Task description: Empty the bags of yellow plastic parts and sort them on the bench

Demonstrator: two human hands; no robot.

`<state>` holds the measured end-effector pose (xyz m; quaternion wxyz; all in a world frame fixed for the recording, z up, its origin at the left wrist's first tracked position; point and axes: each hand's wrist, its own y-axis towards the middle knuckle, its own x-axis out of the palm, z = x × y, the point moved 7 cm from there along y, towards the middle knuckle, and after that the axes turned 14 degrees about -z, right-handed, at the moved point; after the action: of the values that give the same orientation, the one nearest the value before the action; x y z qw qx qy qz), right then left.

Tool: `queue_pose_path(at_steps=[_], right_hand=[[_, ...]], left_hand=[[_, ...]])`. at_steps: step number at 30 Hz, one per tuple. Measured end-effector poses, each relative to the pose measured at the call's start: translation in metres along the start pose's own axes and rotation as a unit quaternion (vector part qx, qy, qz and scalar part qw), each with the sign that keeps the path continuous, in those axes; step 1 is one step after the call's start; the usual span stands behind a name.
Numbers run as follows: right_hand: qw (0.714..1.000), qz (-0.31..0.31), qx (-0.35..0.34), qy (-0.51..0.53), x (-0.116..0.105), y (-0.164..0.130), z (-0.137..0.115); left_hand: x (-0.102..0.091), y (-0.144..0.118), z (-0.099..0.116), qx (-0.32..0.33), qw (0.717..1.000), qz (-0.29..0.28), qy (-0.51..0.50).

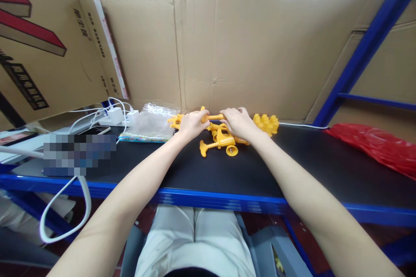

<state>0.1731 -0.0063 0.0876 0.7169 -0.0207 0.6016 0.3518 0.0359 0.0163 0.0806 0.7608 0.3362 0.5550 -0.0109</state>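
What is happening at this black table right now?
A seated person holds one yellow plastic rod between both hands, left hand and right hand, above a small pile of yellow toy parts. A yellow studded block lies beside the right hand, a clear plastic bag beside the left.

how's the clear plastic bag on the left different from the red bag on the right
The clear plastic bag is see-through and crinkled, with a coloured strip along its near edge; the red bag is opaque and plain red. The clear one lies just left of the left hand, by the yellow toy parts; the red one lies far off at the right end. Both lie flat on the black benchtop.
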Motion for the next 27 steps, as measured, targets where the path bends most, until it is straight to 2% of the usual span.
queue_pose_path(at_steps=[5,8,12,15,21,25,27], right_hand=[[0.999,-0.05,0.015,0.003,0.006,0.002,0.002],[0.999,-0.023,0.017,-0.028,0.0,0.0,0.0],[0.997,0.03,0.015,-0.066,-0.007,-0.001,-0.002],[0.997,0.042,0.016,-0.059,-0.005,-0.001,0.002],[0.997,0.019,0.07,0.002,0.003,-0.002,0.024],[0.99,0.022,0.139,0.018,0.0,-0.006,0.043],[0.982,0.017,0.187,0.01,-0.001,-0.01,0.058]], left_hand=[[0.0,0.0,0.001,0.013,0.999,-0.027,0.011],[0.004,0.003,-0.004,0.004,0.998,-0.042,-0.042],[0.017,0.007,-0.012,-0.02,0.985,-0.102,-0.138],[0.021,0.007,-0.014,-0.028,0.983,-0.124,-0.131],[0.01,0.006,-0.027,-0.08,0.994,-0.075,0.009],[0.006,0.005,-0.049,-0.13,0.991,-0.028,0.019],[0.009,0.005,-0.06,-0.14,0.99,-0.022,0.007]])
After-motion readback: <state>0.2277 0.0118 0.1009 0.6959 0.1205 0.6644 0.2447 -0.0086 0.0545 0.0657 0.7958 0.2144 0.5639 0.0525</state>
